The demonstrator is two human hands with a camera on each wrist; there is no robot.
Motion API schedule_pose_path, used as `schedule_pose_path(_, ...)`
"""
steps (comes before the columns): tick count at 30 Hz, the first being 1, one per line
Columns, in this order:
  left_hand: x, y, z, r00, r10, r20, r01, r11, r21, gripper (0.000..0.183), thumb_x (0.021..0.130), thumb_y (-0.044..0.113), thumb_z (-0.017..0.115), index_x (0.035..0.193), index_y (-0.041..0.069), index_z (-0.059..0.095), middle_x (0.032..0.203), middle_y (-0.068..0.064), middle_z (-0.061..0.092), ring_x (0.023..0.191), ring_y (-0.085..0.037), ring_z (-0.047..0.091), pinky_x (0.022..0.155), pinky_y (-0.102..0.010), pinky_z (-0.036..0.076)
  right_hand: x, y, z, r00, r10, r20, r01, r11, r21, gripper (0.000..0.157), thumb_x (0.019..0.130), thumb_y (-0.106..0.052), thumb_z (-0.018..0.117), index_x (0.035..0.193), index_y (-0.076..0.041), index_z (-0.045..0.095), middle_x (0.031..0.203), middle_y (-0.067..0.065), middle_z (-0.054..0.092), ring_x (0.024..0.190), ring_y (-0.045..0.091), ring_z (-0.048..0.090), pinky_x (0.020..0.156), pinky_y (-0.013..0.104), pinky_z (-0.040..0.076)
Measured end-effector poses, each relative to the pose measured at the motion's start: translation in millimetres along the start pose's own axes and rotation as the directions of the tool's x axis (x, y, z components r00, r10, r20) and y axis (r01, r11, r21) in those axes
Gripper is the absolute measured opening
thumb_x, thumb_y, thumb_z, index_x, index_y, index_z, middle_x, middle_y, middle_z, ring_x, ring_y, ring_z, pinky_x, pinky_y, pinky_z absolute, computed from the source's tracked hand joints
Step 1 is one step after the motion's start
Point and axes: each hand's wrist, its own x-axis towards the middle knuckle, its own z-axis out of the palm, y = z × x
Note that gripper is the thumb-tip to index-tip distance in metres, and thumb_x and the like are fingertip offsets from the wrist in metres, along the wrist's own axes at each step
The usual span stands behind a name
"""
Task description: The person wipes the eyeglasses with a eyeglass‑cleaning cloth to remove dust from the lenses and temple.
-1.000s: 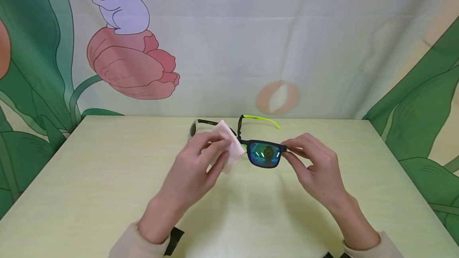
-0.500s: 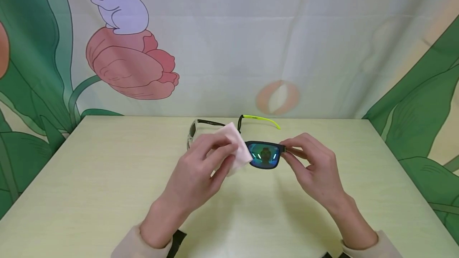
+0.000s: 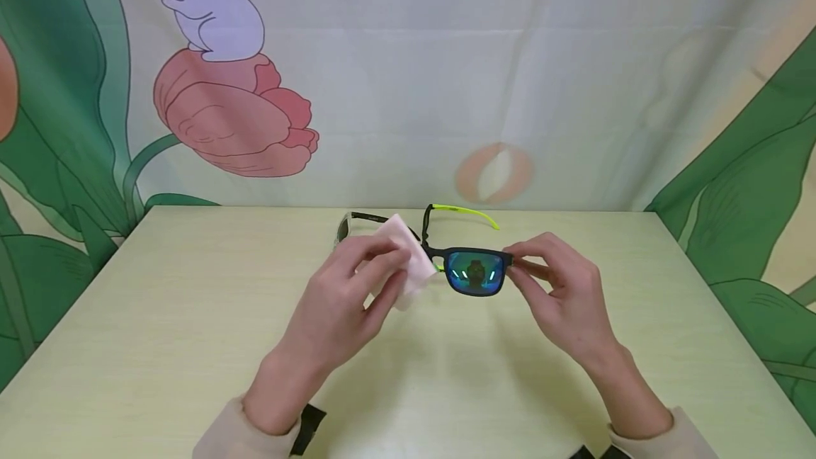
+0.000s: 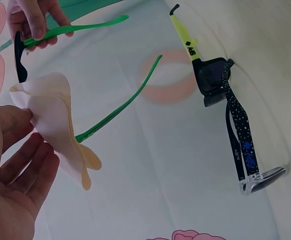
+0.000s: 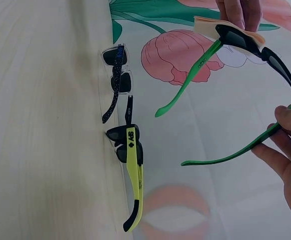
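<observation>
My left hand pinches a pale pink cleaning cloth between fingers and thumb. The cloth covers one lens of a pair of sunglasses with a black front, blue-green mirrored lenses and green temples. In the right wrist view the cloth shows folded over that end of the frame, front and back. At the other end, my right hand pinches the sunglasses by a temple near the hinge. Both green temples stand unfolded, pointing away from me, as the left wrist view shows along one temple. The sunglasses are held above the table.
Behind the hands, on the table, stand two more pairs: clear-framed sunglasses with dark speckled temples and black sunglasses with yellow temples. A printed curtain hangs along the table's back edge.
The left hand and cloth slid right across the sunglasses, then back left, uncovering the bridge again. The right hand and sunglasses shifted slightly right and up.
</observation>
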Motion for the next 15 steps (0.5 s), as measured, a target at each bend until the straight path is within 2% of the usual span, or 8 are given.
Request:
schedule_pose_path(9,0.8,1.9,-3.6,1.0,0.01,-0.018,-0.01,1.0,-0.002,0.024,0.086,0.0,0.078,0.11,-0.001,0.074,0.11,-0.015,0.064,0.098,-0.031,0.064,0.084,-0.042,0.059,0.9,-0.1,-3.0,1.0,0.024,0.001,-0.024,0.995,0.093,0.038,0.077,0.03,0.071,0.105,0.005,0.07,0.097,0.007,0.066,0.092,0.017,0.066,0.084,0.031,0.059)
schedule_pose_path(15,3.6,5.5,-5.3,0.999,0.034,-0.021,-0.034,0.999,-0.009,0.024,0.087,0.001,0.077,0.111,-0.002,0.073,0.112,-0.016,0.064,0.1,-0.032,0.063,0.087,-0.043,0.058,0.4,-0.3,-2.5,1.0,0.013,-0.017,-0.011,0.992,0.125,0.04,0.076,0.032,0.07,0.106,0.005,0.071,0.098,0.008,0.066,0.092,0.018,0.065,0.085,0.031,0.059)
